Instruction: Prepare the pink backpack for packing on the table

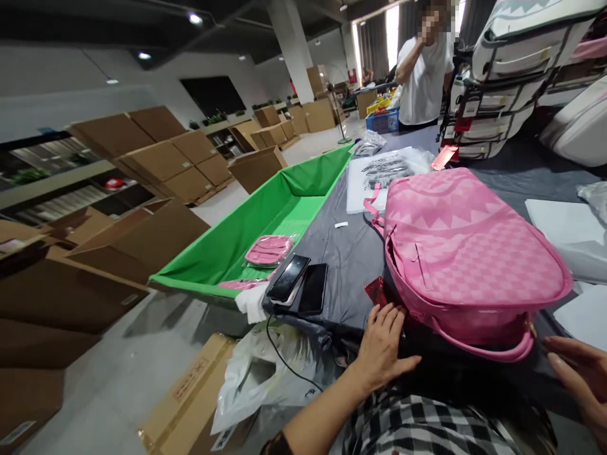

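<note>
A pink backpack (469,234) with a checkered and zigzag pattern lies on its back on the dark cloth-covered table (346,253), its top handle (488,354) towards me. Beside its left edge, my left hand (385,344) rests on the cloth, fingers stretched and thumb apart. The fingertips meet a shiny red tag (376,292); whether they press on it I cannot tell. My right hand (581,373) is partly cut off by the right edge of the view. Its fingers are spread, near the handle's right end but apart from it.
Two dark phones (313,289) lie at the table's left edge. A green fabric bin (227,243) holds a pink pouch (269,250) in plastic. White backpacks (512,63) are stacked at the back right, near a person in a white shirt (422,82). Cardboard boxes (165,161) stand left.
</note>
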Demonstrator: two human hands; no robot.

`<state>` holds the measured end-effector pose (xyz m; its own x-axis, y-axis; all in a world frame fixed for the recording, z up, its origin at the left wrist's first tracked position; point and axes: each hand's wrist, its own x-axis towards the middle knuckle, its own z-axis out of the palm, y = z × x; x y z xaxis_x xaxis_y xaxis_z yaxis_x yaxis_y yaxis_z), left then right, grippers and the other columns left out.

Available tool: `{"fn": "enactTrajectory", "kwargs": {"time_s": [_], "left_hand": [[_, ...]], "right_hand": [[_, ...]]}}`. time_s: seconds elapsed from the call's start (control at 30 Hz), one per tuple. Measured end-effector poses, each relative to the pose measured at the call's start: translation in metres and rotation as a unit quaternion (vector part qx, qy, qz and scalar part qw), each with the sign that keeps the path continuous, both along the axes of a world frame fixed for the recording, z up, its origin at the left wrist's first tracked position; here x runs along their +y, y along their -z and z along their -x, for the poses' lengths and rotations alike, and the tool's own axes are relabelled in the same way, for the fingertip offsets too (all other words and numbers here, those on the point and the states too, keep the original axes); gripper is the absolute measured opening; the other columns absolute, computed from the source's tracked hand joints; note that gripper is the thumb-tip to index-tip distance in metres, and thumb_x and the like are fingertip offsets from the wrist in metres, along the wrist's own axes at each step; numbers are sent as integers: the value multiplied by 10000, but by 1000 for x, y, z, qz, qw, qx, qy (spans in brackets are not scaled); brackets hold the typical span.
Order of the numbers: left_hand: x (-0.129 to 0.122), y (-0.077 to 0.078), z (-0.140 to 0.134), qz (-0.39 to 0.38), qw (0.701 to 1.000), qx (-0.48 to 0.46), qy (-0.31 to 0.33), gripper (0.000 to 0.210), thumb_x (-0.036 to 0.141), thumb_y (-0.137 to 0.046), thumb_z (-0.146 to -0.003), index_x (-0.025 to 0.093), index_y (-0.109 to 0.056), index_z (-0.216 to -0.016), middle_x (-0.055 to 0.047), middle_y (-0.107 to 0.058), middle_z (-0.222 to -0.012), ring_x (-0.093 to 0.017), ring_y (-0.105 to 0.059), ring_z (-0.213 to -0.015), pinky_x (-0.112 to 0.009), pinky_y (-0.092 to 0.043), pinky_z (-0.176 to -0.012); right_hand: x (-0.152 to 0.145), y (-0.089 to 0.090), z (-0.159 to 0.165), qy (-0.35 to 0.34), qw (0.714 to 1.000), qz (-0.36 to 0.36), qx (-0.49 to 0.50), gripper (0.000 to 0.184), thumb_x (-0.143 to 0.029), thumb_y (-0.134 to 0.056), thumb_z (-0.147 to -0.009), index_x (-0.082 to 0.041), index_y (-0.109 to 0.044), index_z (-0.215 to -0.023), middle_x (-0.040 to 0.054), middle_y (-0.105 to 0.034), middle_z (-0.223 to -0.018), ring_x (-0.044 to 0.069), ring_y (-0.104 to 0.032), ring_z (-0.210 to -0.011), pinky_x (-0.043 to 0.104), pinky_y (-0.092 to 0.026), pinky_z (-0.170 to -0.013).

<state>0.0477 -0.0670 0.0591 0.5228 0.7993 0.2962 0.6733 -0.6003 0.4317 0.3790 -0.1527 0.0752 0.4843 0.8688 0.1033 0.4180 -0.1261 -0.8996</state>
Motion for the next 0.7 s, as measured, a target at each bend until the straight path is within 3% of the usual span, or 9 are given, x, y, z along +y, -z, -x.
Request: {"fn": "enactTrajectory", "kwargs": {"time_s": [0.07, 0.17, 0.27, 0.37, 0.5, 0.6, 0.63, 0.7], "left_hand": [[2, 11, -13, 12, 999, 30, -12, 886, 526, -722, -845, 105, -352, -1531, -214, -514, -1501, -367, -423, -1445, -591, -274, -1234], [8, 24, -19, 27, 999, 17, 2, 875, 439, -712, -876, 120, -274, -1562, -222, -541, -1468, -363, -491, -1396, -597, -323, -1207], [15, 28, -9, 29, 999, 15, 26, 854, 314, -744, -856, 158, -275, -1553, -204, -558, -1454, -356, -512, -1381, -612, -320, -1209], [21, 20, 4, 39, 998, 42, 29, 805, 271, -770, -829, 175, -344, -1505, -185, -568, -1448, -352, -505, -1382, -617, -308, -1213], [30, -10, 13, 60, 994, 76, 51, 445, 145, -605, -896, 237, -534, -1326, -83, -724, -1130, -254, -678, -1090, -560, -329, -1199], [38, -47, 21, 150, 988, -35, 26, 347, 157, -545, -909, 226, -565, -1249, -63, -722, -1070, -216, -671, -1014, -448, -448, -1078], [41, -61, 24, 205, 974, -98, 21, 322, 202, -565, -904, 214, -568, -1226, -59, -715, -1058, -208, -662, -992, -400, -484, -1005], [47, -88, 32, 331, 917, -222, 32, 336, 327, -643, -869, 186, -584, -1169, -46, -694, -1002, -183, -642, -909, -316, -507, -864]], "right_hand": [[2, 12, 8, 26, 982, 65, 176, 481, -716, -707, -704, -319, -671, -974, 122, -748, -1023, 396, -728, -943, 505, -643, -819], [10, 17, 27, -1, 926, 95, 365, 558, -712, -775, -643, -244, -670, -929, 108, -771, -920, 357, -753, -828, 429, -670, -700], [18, 12, 44, -44, 906, 65, 415, 487, -621, -802, -730, -232, -708, -1007, 78, -775, -1025, 295, -746, -956, 343, -654, -809], [25, -1, 53, -89, 915, 53, 389, 482, -638, -820, -698, -227, -729, -932, 75, -769, -946, 296, -740, -899, 354, -659, -790], [34, -34, 65, -96, 939, 18, 330, 450, -657, -796, -707, -241, -706, -853, 40, -697, -743, 231, -687, -650, 309, -639, -607], [40, -72, 73, -99, 944, -8, 316, 497, -681, -788, -688, -227, -684, -861, 54, -698, -756, 208, -654, -585, 291, -611, -545], [42, -85, 74, -103, 944, -12, 312, 520, -689, -784, -680, -223, -676, -882, 67, -711, -791, 211, -658, -587, 296, -608, -535], [46, -104, 73, -100, 945, -17, 311, 546, -693, -781, -661, -224, -646, -907, 89, -724, -823, 229, -668, -582, 299, -585, -483]]}}
